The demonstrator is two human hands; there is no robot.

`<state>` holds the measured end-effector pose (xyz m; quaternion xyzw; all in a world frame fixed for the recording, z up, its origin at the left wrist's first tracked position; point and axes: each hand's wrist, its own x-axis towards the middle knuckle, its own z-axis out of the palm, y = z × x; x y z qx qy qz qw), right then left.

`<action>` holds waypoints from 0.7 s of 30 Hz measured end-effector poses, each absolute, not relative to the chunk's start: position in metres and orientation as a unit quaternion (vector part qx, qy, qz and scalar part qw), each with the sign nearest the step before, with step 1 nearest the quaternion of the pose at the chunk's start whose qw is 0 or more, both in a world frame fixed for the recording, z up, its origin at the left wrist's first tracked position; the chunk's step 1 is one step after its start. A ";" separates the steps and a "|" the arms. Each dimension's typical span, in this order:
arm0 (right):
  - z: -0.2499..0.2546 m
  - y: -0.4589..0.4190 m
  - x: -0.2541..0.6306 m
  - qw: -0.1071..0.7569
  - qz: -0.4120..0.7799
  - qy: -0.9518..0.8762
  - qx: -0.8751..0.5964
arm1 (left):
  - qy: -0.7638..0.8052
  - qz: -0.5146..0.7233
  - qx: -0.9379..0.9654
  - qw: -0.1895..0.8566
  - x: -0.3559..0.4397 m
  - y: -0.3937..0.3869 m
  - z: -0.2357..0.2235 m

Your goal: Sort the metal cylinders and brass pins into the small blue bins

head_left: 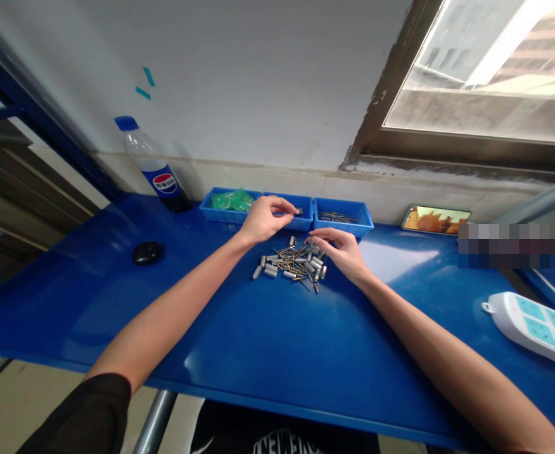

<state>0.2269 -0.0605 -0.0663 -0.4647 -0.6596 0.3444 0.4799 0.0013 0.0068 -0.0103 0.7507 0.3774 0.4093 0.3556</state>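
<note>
My left hand point(268, 219) reaches over the middle blue bin point(306, 222), its thumb and fingers slightly apart. Just beyond those fingertips is a small silver piece point(299, 211); it appears to lie in the bin. On the table is a mixed pile of short silver metal cylinders point(270, 272) and thin brass-coloured drill-bit-like rods point(287, 258). At the pile's upper right my right hand point(341, 250) has its thumb and fingers closed together. Whatever is between them is too small to tell from the silver pieces around it.
A left blue bin point(225, 216) holds green plastic packets point(234, 200); a right blue bin point(363, 222) holds thin rods point(337, 217). A cola bottle point(164, 183), a black mouse point(146, 253), a propped phone point(436, 219) and a white power strip point(537, 325) stand around the blue table point(258, 353).
</note>
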 end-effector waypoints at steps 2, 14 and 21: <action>-0.066 -0.060 0.227 0.480 0.346 -0.658 -0.465 | 0.383 0.444 0.741 0.327 0.001 0.008 -0.013; -0.066 -0.060 0.229 0.494 0.401 -0.617 -0.462 | 0.365 0.180 0.900 0.158 0.000 -0.005 -0.009; -0.065 -0.060 0.228 0.500 0.410 -0.611 -0.458 | 0.392 0.106 0.906 0.120 0.000 -0.008 -0.011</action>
